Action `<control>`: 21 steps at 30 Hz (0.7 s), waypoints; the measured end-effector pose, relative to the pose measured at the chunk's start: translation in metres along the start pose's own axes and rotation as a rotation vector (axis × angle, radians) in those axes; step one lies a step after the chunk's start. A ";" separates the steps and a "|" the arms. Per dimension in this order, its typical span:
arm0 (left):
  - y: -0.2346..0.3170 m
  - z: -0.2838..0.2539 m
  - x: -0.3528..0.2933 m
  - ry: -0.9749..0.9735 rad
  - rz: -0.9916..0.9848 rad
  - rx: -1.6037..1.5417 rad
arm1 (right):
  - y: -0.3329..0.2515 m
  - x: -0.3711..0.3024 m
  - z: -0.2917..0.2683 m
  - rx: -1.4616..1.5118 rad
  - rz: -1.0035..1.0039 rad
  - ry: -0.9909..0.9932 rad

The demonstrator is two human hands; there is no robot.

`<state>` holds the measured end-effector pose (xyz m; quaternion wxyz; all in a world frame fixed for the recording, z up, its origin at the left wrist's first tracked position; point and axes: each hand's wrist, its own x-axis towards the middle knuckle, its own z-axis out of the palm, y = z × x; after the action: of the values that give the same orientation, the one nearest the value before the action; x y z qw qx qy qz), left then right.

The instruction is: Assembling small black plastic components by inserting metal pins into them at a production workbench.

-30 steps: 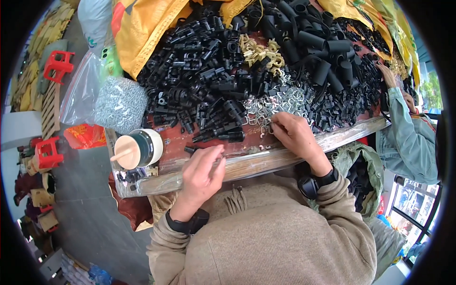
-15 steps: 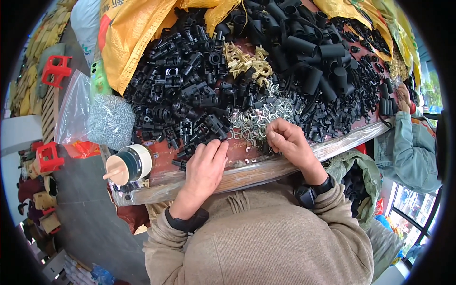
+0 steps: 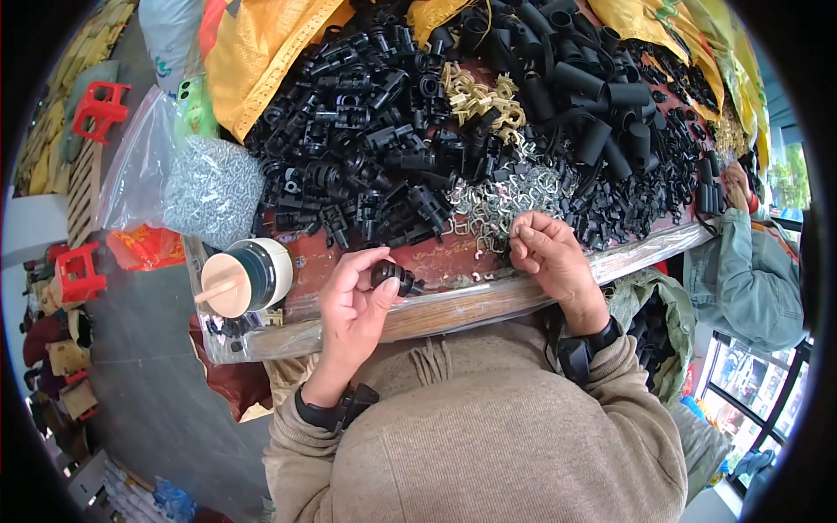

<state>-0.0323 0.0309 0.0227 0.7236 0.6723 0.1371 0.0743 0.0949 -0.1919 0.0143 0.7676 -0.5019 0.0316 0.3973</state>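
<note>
A rounded black plastic fitting [image 3: 390,274] is gripped between the thumb and fingers of my left hand [image 3: 350,303], just above the table's front edge. My right hand [image 3: 552,261] is at the near side of a pile of bent silvery metal clips [image 3: 501,202], its thumb and fingertips pinched together. Whatever those fingertips hold, if anything, is hidden. Behind my left hand spreads a large heap of black plastic fittings [image 3: 375,139]. Small black plastic pieces [image 3: 602,205] lie to the right of the clips, and cream plastic clamps [image 3: 488,100] lie beyond them.
A lidded cup [image 3: 248,279] stands at the table's left corner, beside a clear bag of screws [image 3: 214,187]. Black tubes [image 3: 602,96] are heaped at the far right. A co-worker's sleeve [image 3: 737,261] shows on the right. The wooden front edge [image 3: 436,321] is wrapped in plastic film.
My left hand has come back from the heap of black parts, turned over, and now has a black fitting in it. My right hand stays pinched by the metal clips.
</note>
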 end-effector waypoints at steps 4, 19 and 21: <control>-0.003 -0.009 -0.005 -0.036 -0.081 -0.203 | 0.002 -0.009 0.001 -0.010 0.010 0.008; -0.010 -0.065 -0.046 -0.195 -0.381 -0.547 | -0.011 -0.019 0.035 -1.323 -0.435 -0.359; -0.014 -0.079 -0.060 -0.323 -0.441 -0.381 | -0.005 -0.013 0.047 -1.389 -0.536 -0.312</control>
<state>-0.1141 0.0872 0.0101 0.8475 0.4819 0.1465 -0.1675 0.0729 -0.1628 0.0473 0.3412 -0.7983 -0.4577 0.1920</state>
